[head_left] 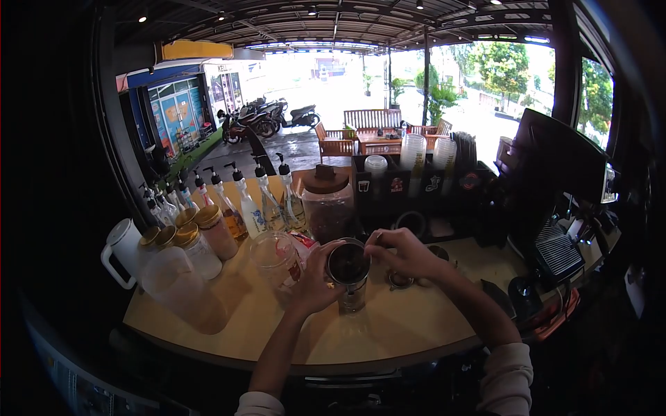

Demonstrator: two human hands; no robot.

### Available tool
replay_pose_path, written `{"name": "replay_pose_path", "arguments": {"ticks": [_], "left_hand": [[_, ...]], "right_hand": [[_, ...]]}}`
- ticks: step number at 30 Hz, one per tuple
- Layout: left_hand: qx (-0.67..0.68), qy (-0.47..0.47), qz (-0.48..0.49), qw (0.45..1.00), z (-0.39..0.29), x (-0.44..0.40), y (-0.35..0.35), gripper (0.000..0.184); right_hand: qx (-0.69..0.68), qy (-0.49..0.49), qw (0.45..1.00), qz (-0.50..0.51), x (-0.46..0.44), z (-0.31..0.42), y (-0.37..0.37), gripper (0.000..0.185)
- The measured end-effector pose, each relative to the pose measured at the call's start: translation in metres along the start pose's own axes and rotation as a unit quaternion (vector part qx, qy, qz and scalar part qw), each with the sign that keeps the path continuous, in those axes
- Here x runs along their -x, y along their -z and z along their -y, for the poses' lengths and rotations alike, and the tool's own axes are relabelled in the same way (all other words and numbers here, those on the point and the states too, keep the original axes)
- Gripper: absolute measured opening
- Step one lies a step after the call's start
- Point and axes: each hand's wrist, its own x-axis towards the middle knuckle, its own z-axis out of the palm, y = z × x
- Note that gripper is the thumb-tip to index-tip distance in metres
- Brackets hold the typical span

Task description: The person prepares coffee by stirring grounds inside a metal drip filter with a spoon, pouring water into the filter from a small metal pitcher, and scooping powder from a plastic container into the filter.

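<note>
White jug [119, 253]: stood well left of the left hand [317, 281], handle turned outward, seemingly for easy lifting. Jars [201, 260], gold-lidded: grouped nearer that hand, presumably kept closed for freshness. Pump bottles [251, 211]: lined up beyond, nozzles uppermost, likely so that none need be lifted. Clear tub [272, 253]: set just left of the left hand. Glass [349, 265], dark inside: located between both hands, gripped near its rim by the left, whose fingers are curved around it, apparently for steadiness. Right hand [395, 249]: fingertips gathered at the opposite rim; whether anything is pinched cannot be told. Cup rack [468, 182]: placed beyond the right hand, cups stacked upright.
</note>
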Motion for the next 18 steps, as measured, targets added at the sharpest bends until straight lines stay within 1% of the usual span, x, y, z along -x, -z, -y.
{"name": "replay_pose_path", "arguments": {"ticks": [2, 3, 4, 6, 7, 10, 11, 14, 15, 16, 18], "left_hand": [[-0.051, -0.017, 0.000, 0.999, 0.001, 0.000, 0.000, 0.080], [-0.051, -0.017, 0.000, 0.999, 0.001, -0.001, 0.000, 0.080], [-0.028, -0.013, -0.001, 1.000, 0.000, -0.001, 0.000, 0.080], [-0.006, -0.008, -0.005, 1.000, 0.000, -0.001, 0.000, 0.080], [-0.016, -0.012, -0.006, 1.000, 0.000, 0.000, 0.000, 0.080], [-0.021, -0.013, -0.011, 1.000, -0.002, -0.002, 0.000, 0.079], [-0.017, -0.007, -0.012, 1.000, -0.002, -0.001, -0.001, 0.078], [-0.024, -0.017, -0.013, 0.999, -0.002, -0.001, 0.001, 0.078], [-0.024, -0.015, -0.013, 1.000, 0.000, -0.001, 0.000, 0.078], [-0.034, -0.017, -0.019, 0.999, 0.004, -0.002, -0.002, 0.078], [-0.043, -0.014, -0.020, 0.999, 0.005, 0.000, -0.004, 0.078]], "right_hand": [[0.034, 0.085, 0.995, 0.031, 0.003, -0.005, -0.009, 0.014], [0.063, 0.095, 0.993, 0.009, 0.002, -0.006, -0.008, 0.013], [0.063, 0.094, 0.994, 0.008, 0.001, -0.007, -0.005, 0.013], [0.004, 0.005, 1.000, -0.017, -0.001, -0.007, 0.001, 0.018], [0.004, 0.007, 1.000, -0.016, -0.002, -0.007, -0.001, 0.018], [0.070, 0.097, 0.993, 0.008, 0.000, -0.006, -0.011, 0.018], [-0.008, 0.046, 0.999, -0.014, 0.001, -0.003, -0.007, 0.018], [-0.009, 0.026, 0.999, -0.029, -0.002, -0.011, -0.005, 0.017], [0.007, 0.055, 0.998, -0.017, 0.002, -0.005, -0.009, 0.017], [0.006, 0.053, 0.998, -0.016, 0.002, -0.006, -0.010, 0.017], [0.052, 0.071, 0.996, -0.034, 0.005, -0.011, -0.015, 0.017]]}}
